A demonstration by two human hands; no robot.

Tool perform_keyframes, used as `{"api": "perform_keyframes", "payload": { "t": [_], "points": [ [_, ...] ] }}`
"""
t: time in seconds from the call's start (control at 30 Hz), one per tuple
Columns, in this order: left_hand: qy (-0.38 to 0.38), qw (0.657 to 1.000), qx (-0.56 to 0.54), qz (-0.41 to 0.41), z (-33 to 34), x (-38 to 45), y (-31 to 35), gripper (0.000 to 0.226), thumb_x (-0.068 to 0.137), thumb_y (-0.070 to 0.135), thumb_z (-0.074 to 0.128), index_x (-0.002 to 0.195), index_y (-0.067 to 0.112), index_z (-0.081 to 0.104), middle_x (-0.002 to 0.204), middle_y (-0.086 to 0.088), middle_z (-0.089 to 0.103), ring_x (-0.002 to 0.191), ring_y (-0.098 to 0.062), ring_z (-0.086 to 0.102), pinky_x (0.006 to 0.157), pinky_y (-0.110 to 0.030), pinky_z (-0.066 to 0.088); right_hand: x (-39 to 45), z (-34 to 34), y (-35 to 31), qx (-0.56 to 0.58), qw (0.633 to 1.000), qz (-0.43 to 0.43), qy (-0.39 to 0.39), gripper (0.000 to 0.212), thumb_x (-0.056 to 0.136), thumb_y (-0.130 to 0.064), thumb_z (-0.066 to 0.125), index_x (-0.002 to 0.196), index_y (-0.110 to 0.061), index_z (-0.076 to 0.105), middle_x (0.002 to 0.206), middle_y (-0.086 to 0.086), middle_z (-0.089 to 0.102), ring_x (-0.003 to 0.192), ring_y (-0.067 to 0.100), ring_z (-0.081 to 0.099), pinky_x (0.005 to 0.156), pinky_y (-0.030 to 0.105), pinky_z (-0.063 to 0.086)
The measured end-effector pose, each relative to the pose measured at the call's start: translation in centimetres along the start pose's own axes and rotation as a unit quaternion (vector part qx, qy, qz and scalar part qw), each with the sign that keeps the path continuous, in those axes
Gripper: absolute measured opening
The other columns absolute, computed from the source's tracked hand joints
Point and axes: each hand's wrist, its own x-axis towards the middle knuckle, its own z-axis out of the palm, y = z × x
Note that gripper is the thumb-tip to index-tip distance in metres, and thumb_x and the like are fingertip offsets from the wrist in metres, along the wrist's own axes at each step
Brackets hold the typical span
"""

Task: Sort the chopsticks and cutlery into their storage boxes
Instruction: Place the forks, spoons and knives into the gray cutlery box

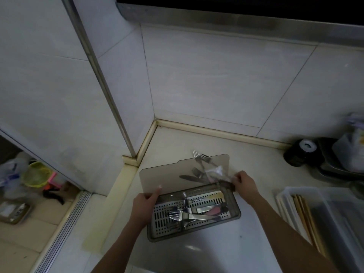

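A grey cutlery box [235,215] with a perforated metal tray sits on the counter and holds several forks and spoons [189,214]. Its translucent smoky lid [167,178] stands raised at the back. My left hand [144,203] grips the lid's lower left corner, thumb on its face. My right hand [245,183] grips the lid's lower right corner by the hinge. Behind the lid, a few forks [200,156] and a knife [189,177] lie on the counter, seen partly through it. A clear box with chopsticks [303,211] stands at the right.
A tiled wall corner stands close behind the box. A black round jar [301,152] and a metal tray with a plastic bag [350,154] sit at the right rear. The counter drops off at left to a floor with a yellow basket [36,174].
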Motion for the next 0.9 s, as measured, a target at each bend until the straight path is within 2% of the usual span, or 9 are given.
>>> {"api": "perform_keyframes", "payload": {
  "t": [0.07, 0.13, 0.27, 0.37, 0.47, 0.6, 0.73, 0.83, 0.9],
  "points": [
    [0.001, 1.0, -0.003, 0.004, 0.0, 0.0, 0.0, 0.057, 0.087, 0.046, 0.06, 0.061, -0.004, 0.066, 0.056, -0.008, 0.067, 0.054, -0.016, 0.062, 0.053, -0.023, 0.043, -2.0, -1.1, 0.8, 0.104, 0.991, 0.019, 0.085, 0.006, 0.095, -0.008, 0.044, 0.092, -0.004, 0.047, 0.071, 0.003, 0.053, 0.064, 0.018, 0.05, 0.053, 0.026, 0.037],
    [0.003, 1.0, -0.009, 0.009, 0.0, -0.1, -0.1, 0.055, 0.087, 0.044, 0.061, 0.064, -0.005, 0.068, 0.054, -0.006, 0.067, 0.054, -0.014, 0.062, 0.051, -0.021, 0.044, -3.9, -2.3, 1.8, 0.195, 0.967, 0.038, 0.162, 0.008, 0.098, -0.01, 0.038, 0.093, -0.006, 0.043, 0.075, 0.008, 0.054, 0.067, 0.023, 0.052, 0.057, 0.028, 0.04],
    [0.002, 1.0, -0.017, 0.02, 0.0, -0.1, -0.1, 0.055, 0.086, 0.047, 0.061, 0.063, -0.003, 0.068, 0.06, -0.008, 0.068, 0.06, -0.018, 0.063, 0.06, -0.027, 0.046, -7.9, -4.6, 3.6, 0.218, 0.937, 0.06, 0.265, 0.014, 0.099, -0.013, 0.035, 0.092, -0.006, 0.045, 0.077, 0.012, 0.052, 0.067, 0.025, 0.051, 0.059, 0.033, 0.041],
    [0.005, 1.0, -0.018, 0.023, 0.1, -0.2, -0.1, 0.047, 0.086, 0.046, 0.061, 0.058, 0.009, 0.066, 0.054, 0.003, 0.064, 0.06, -0.014, 0.06, 0.061, -0.027, 0.046, -11.2, -6.5, 3.4, 0.254, 0.919, 0.055, 0.297, 0.018, 0.097, -0.011, 0.035, 0.087, -0.004, 0.048, 0.073, 0.01, 0.047, 0.063, 0.021, 0.044, 0.058, 0.031, 0.036],
    [-0.003, 0.999, -0.023, 0.026, 0.1, -0.1, -0.3, 0.042, 0.085, 0.05, 0.061, 0.063, 0.016, 0.068, 0.064, 0.003, 0.068, 0.067, -0.013, 0.064, 0.069, -0.028, 0.047, -13.2, -7.4, 2.3, 0.272, 0.922, 0.018, 0.274, 0.022, 0.096, -0.007, 0.034, 0.078, -0.005, 0.046, 0.067, 0.008, 0.042, 0.059, 0.019, 0.038, 0.056, 0.031, 0.032],
    [0.003, 0.999, -0.023, 0.028, 0.1, -0.1, -0.6, 0.042, 0.084, 0.052, 0.06, 0.061, 0.018, 0.066, 0.065, 0.003, 0.067, 0.068, -0.014, 0.063, 0.074, -0.03, 0.047, -13.5, -5.5, -0.2, 0.193, 0.968, -0.076, 0.141, 0.02, 0.095, -0.007, 0.038, 0.077, -0.008, 0.046, 0.068, 0.007, 0.047, 0.062, 0.018, 0.044, 0.059, 0.031, 0.037],
    [-0.001, 1.0, -0.015, 0.025, 0.1, -0.2, -0.5, 0.048, 0.084, 0.054, 0.059, 0.064, 0.012, 0.069, 0.066, -0.003, 0.069, 0.068, -0.017, 0.065, 0.07, -0.03, 0.048, -12.1, -1.1, -2.4, 0.091, 0.988, -0.127, 0.018, 0.024, 0.088, -0.033, 0.036, 0.074, -0.018, 0.048, 0.073, 0.001, 0.055, 0.072, 0.02, 0.05, 0.065, 0.036, 0.041],
    [0.0, 1.0, -0.02, 0.02, 0.1, 0.0, -0.7, 0.051, 0.083, 0.055, 0.06, 0.064, 0.009, 0.07, 0.067, -0.004, 0.07, 0.069, -0.018, 0.066, 0.071, -0.031, 0.049, -11.0, 0.1, -2.5, 0.056, 0.986, -0.156, 0.031, 0.036, 0.092, -0.047, 0.031, 0.079, -0.023, 0.055, 0.078, -0.003, 0.058, 0.078, 0.02, 0.054, 0.069, 0.036, 0.043],
    [0.003, 0.999, -0.025, 0.022, 0.2, 0.0, -0.8, 0.049, 0.083, 0.054, 0.06, 0.064, 0.01, 0.07, 0.067, -0.003, 0.07, 0.069, -0.017, 0.066, 0.071, -0.03, 0.049, -10.1, -1.1, -2.5, 0.106, 0.98, -0.142, 0.095, 0.033, 0.097, -0.039, 0.035, 0.086, -0.019, 0.058, 0.082, -0.003, 0.062, 0.079, 0.015, 0.057, 0.069, 0.033, 0.045]
  ]
}}
